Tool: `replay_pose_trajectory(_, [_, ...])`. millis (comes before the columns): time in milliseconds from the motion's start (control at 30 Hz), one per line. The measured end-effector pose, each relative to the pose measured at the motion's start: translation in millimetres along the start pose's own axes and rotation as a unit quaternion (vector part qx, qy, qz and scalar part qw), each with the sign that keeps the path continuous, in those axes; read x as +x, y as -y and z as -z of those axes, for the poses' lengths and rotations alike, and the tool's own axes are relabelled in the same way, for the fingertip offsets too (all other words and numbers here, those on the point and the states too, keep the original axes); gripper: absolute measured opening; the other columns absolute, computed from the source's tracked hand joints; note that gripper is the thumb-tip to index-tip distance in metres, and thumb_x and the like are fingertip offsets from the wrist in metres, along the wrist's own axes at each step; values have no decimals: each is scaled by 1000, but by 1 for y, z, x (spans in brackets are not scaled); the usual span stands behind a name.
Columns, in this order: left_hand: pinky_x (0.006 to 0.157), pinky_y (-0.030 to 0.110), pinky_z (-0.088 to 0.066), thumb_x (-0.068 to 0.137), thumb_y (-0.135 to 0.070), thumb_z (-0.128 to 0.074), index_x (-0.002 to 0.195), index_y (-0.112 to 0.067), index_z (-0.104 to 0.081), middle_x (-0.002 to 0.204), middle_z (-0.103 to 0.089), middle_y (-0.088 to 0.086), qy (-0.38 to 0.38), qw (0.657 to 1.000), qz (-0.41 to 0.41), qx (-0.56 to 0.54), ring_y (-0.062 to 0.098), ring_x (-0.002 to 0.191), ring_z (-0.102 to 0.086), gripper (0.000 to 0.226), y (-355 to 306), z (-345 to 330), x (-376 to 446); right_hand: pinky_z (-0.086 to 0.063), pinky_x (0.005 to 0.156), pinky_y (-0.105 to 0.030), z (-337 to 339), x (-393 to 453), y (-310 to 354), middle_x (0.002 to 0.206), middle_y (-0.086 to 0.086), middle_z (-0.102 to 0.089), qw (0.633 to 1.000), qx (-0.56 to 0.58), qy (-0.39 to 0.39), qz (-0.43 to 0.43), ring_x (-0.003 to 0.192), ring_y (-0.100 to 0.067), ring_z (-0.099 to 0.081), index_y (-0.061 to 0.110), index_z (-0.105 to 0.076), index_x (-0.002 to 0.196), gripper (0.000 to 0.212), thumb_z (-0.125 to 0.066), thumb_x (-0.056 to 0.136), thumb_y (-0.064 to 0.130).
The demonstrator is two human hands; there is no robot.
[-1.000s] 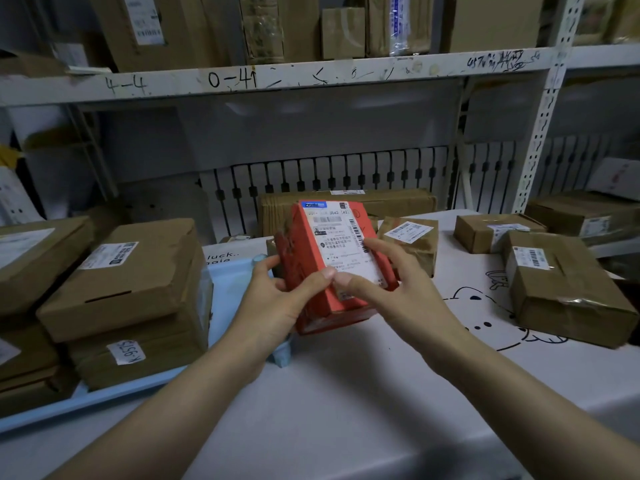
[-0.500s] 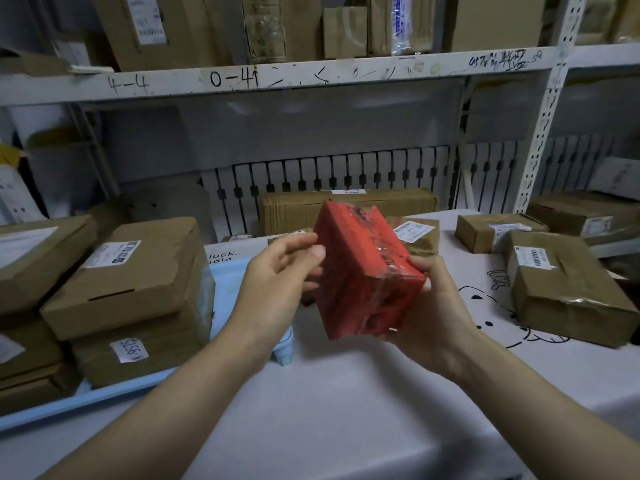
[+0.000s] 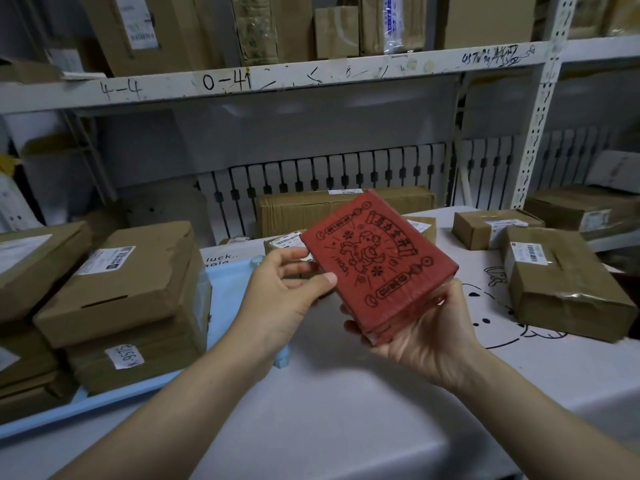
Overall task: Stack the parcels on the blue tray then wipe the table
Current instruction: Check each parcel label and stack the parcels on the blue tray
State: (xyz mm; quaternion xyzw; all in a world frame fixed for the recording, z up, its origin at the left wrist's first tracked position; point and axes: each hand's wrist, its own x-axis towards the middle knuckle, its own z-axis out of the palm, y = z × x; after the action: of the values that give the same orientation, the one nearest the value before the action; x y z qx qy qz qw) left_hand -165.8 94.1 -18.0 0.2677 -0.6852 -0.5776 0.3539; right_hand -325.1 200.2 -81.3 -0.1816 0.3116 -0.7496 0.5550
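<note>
From the head camera, both hands hold a red parcel [image 3: 379,263] in the air above the white worktop [image 3: 311,410], its printed face with black line drawings turned up and tilted toward the viewer. The right hand [image 3: 420,337] cups the parcel from below at its near corner, fingers curled up around the edge. The left hand [image 3: 287,296] pinches the parcel's left edge, thumb on the printed face and fingers behind.

To the left lies the blue tray [image 3: 227,289], with brown cardboard parcels stacked on it; the nearest stack [image 3: 131,299] is 2 boxes high, the lower one bearing a handwritten label. On the worktop to the right sits a taped brown parcel [image 3: 561,285] beside a cartoon drawing printed on the surface, and a smaller labelled box [image 3: 491,228] lies behind it. A long corrugated carton [image 3: 311,209] lies at the back of the worktop, partly hidden by the red parcel. Above, a white metal shelf [image 3: 277,81], marked "0-41" and "4-4" by hand, carries more cartons.
</note>
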Motion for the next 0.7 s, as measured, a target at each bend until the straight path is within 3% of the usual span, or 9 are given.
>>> replay_pose_trajectory(233, [67,14,-56,82,-5,-76,113,-17,-58,103,-71,2,12,1000,-23,-13,0,75,-69,38,-5,-7,-3,-53,68,-43,-2,-5,3,127,-36,-59,1000,13,19,1,87,-48,-66,4,-61,132,86,-41,70,60])
replay_pose_trajectory(300, [67,13,-56,83,-5,-75,115,-17,-58,105,-70,3,12,1000,-24,-10,-2,73,-69,39,-5,-8,-4,-54,68,-46,-2,-5,5,132,-35,-57,1000,21,9,0,91,-48,-66,5,-59,135,83,-37,76,60])
replay_pose_trajectory(400, [72,13,-53,83,-10,-76,120,-20,-56,113,-64,0,-13,999,-29,21,3,86,-67,43,-4,-9,-5,-56,69,-50,-1,-5,7,136,-32,-56,1000,23,-12,16,108,-48,-60,9,-56,139,78,-26,86,58])
replay_pose_trajectory(567, [62,9,-46,82,-18,-78,111,-27,-61,95,-64,4,-31,990,-112,77,2,70,-57,34,-10,-14,-14,-50,91,-64,-11,-6,13,125,-21,-68,996,-5,-37,84,116,-44,-63,14,-68,125,67,-24,90,51])
replay_pose_trajectory(633, [68,12,-47,79,-29,-80,110,-28,-64,99,-66,-2,-8,987,-137,84,6,78,-58,35,-15,-18,-20,-45,99,-65,-17,-5,15,125,-19,-69,992,-42,-56,107,117,-39,-63,14,-65,129,69,-24,91,53])
replay_pose_trajectory(700, [77,20,-52,70,-43,-77,112,-31,-65,103,-67,-8,13,987,-137,86,9,86,-59,45,-19,-22,-25,-48,97,-57,-23,-3,15,123,-17,-70,985,-81,-81,131,112,-34,-64,13,-64,131,67,-29,91,54])
